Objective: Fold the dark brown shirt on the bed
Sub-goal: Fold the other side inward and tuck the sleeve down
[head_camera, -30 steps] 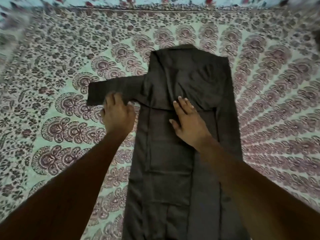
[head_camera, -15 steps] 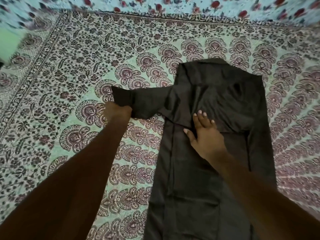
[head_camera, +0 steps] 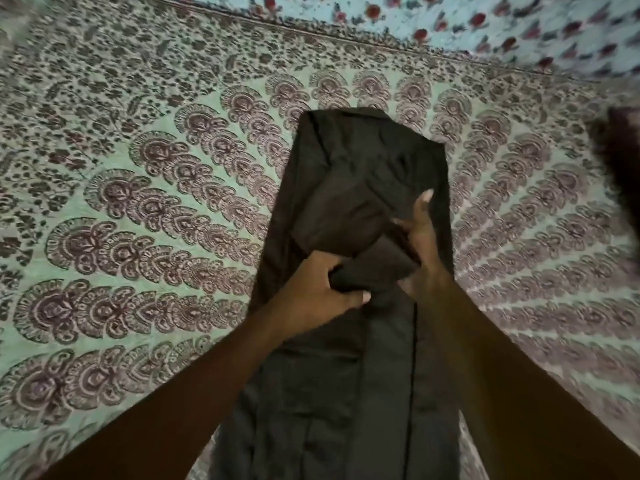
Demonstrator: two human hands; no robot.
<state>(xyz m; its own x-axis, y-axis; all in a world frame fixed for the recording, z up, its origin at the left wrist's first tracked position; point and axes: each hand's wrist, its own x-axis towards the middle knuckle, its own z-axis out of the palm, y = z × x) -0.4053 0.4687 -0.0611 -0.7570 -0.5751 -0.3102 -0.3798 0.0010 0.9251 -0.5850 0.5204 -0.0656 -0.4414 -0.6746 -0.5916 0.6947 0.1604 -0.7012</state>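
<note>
The dark brown shirt [head_camera: 349, 174] lies lengthwise on the bed as a narrow strip, its collar end far from me and its hem running out of the frame's bottom. Its left sleeve is folded in across the chest. My left hand [head_camera: 322, 289] grips the sleeve's cuff end over the shirt's middle. My right hand [head_camera: 420, 237] presses on the same sleeve just to the right, fingers pointing away from me.
The bed is covered by a pale green bedspread [head_camera: 145, 209] printed with maroon paisley rings. A light blue floral cloth [head_camera: 485, 26] lies past its far edge. A dark blurred object [head_camera: 620, 157] sits at the right edge.
My left hand has carried the left sleeve from the bedspread inward onto the shirt's chest. My right hand has shifted up onto the folded sleeve. The camera has swung left.
</note>
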